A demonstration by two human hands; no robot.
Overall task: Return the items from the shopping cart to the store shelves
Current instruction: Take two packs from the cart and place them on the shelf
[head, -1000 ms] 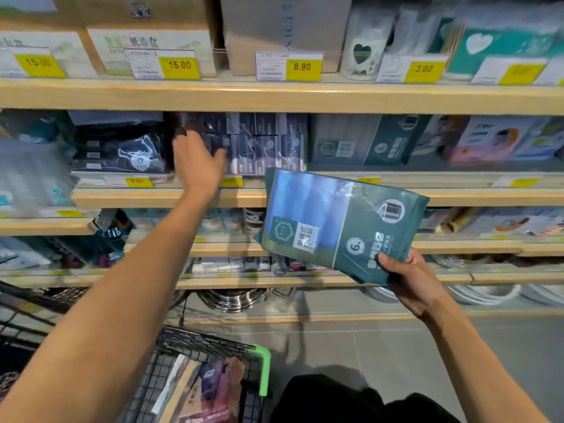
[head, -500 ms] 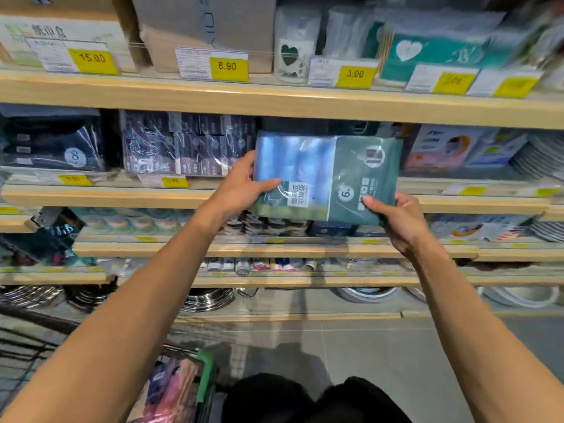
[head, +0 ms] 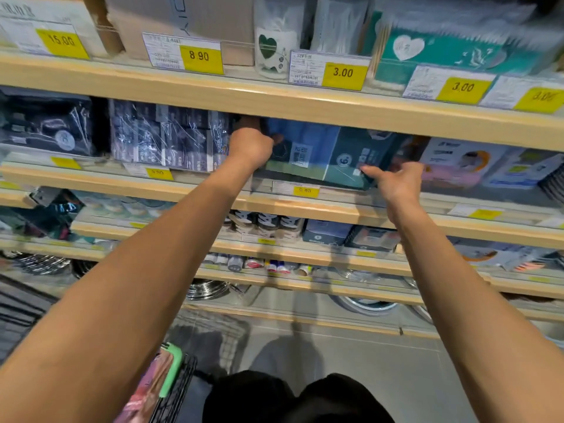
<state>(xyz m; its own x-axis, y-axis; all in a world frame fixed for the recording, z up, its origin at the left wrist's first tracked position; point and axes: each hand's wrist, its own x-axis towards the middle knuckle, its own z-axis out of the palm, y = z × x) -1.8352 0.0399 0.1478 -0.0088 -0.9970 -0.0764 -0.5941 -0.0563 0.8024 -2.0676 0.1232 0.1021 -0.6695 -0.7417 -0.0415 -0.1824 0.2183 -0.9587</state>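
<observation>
A flat blue and dark green pack point(head: 320, 154) lies partly inside the second shelf point(head: 305, 206), under the top board. My left hand point(head: 251, 146) grips its left edge, with the fingers reaching into the shelf. My right hand point(head: 396, 181) holds its lower right corner between thumb and fingers. The shopping cart point(head: 171, 383) with its green handle shows at the bottom left, with a pinkish item inside.
Dark wrapped packs point(head: 168, 135) stand just left of the pack, and light boxes point(head: 457, 163) just right. Yellow price tags point(head: 201, 58) line the top shelf. Lower shelves hold small bottles and metal bowls point(head: 207, 290). Grey floor lies below.
Both hands have carried the pack up and forward from in front of the shelves into the second shelf. The view has shifted closer and to the right.
</observation>
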